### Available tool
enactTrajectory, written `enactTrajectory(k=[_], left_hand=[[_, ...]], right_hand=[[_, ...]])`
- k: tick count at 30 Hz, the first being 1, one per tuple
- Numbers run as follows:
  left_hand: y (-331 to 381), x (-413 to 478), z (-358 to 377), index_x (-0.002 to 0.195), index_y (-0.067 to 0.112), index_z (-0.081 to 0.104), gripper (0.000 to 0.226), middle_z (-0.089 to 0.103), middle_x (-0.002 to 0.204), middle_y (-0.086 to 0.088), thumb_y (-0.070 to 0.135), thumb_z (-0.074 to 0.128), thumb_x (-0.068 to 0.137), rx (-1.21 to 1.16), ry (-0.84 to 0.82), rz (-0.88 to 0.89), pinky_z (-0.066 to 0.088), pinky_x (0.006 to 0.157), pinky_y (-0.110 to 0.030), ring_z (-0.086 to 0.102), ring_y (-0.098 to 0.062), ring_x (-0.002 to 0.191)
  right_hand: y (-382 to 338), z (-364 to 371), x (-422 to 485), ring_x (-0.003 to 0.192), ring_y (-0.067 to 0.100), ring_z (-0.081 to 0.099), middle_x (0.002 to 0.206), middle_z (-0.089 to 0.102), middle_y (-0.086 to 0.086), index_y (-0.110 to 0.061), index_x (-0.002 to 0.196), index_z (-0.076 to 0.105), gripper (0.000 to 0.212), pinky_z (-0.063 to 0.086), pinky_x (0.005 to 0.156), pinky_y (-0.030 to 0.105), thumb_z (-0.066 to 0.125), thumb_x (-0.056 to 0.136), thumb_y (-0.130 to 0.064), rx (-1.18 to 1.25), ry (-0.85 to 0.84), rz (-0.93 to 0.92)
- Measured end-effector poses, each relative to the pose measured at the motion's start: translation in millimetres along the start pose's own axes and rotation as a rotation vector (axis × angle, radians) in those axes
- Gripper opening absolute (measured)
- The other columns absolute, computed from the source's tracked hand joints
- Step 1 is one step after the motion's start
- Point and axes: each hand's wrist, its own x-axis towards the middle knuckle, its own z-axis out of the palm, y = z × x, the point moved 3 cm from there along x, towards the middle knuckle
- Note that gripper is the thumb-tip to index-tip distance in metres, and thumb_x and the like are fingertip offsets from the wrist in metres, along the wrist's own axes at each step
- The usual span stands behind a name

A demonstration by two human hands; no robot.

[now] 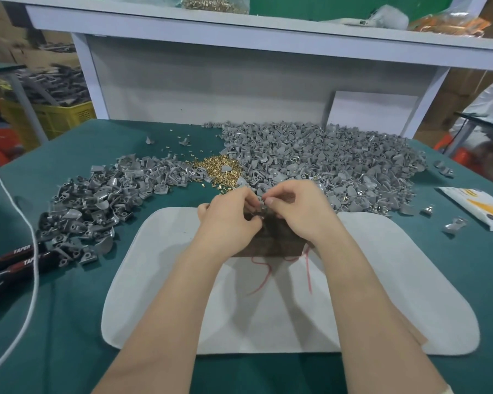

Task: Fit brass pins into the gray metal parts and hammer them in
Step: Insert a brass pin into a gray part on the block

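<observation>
My left hand (228,220) and my right hand (296,209) meet above a dark brown block (271,243) on a white pad (382,280). Between their fingertips they pinch a small gray metal part (262,206); whether a pin is in it I cannot tell. A heap of brass pins (215,169) lies just beyond the hands. A big pile of gray parts (339,163) spreads to the right of the pins, and a second pile of gray parts (97,206) lies to the left.
Black tools with handles marked TAPER (17,260) lie at the left edge, crossed by a white cord (32,237). A white and yellow packet (478,206) lies at the right. A shelf (239,27) stands over the back of the green table (54,322). Red thread (268,274) trails from the block.
</observation>
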Motion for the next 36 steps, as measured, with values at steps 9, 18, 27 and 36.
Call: enactTrajectory(k=[9, 18, 27, 36], left_hand=[[-5.1, 1.5, -2.9, 0.089, 0.036, 0.054, 0.013, 0.062, 0.106, 0.011, 0.032, 0.064, 0.084, 0.091, -0.012, -0.066, 0.037, 0.099, -0.04, 0.054, -0.018, 0.113], [-9.5, 5.5, 0.3, 0.1, 0.034, 0.065, 0.018, 0.061, 0.115, 0.005, 0.039, 0.063, 0.083, 0.151, 0.022, -0.11, 0.034, 0.095, -0.04, 0.049, -0.024, 0.118], [-3.3, 3.0, 0.8, 0.076, 0.03, 0.058, 0.021, 0.061, 0.099, 0.007, 0.05, 0.065, 0.076, 0.168, 0.077, -0.084, 0.026, 0.082, -0.035, 0.052, -0.023, 0.106], [-4.2, -0.8, -9.9, 0.074, 0.028, 0.049, 0.024, 0.06, 0.095, 0.007, 0.037, 0.071, 0.075, 0.017, -0.062, -0.084, 0.039, 0.094, -0.038, 0.053, -0.021, 0.103]], right_hand=[[-2.1, 4.2, -2.5, 0.087, 0.016, 0.064, 0.086, 0.07, -0.002, -0.024, 0.083, 0.07, 0.011, 0.05, 0.086, 0.035, 0.064, 0.086, -0.015, -0.173, -0.072, -0.04], [-5.0, 11.1, -4.2, 0.086, 0.015, 0.062, 0.087, 0.068, -0.004, -0.024, 0.09, 0.07, 0.012, 0.05, 0.081, 0.031, 0.059, 0.089, -0.018, -0.288, -0.053, -0.071], [-3.8, 11.4, -2.7, 0.087, 0.017, 0.063, 0.09, 0.068, 0.0, -0.026, 0.083, 0.062, 0.015, 0.05, 0.085, 0.032, 0.058, 0.089, -0.013, -0.137, 0.034, -0.015], [-1.0, 6.0, -1.9, 0.082, 0.021, 0.064, 0.084, 0.066, 0.001, -0.022, 0.082, 0.063, 0.016, 0.051, 0.085, 0.037, 0.056, 0.09, -0.009, -0.005, 0.092, 0.032]])
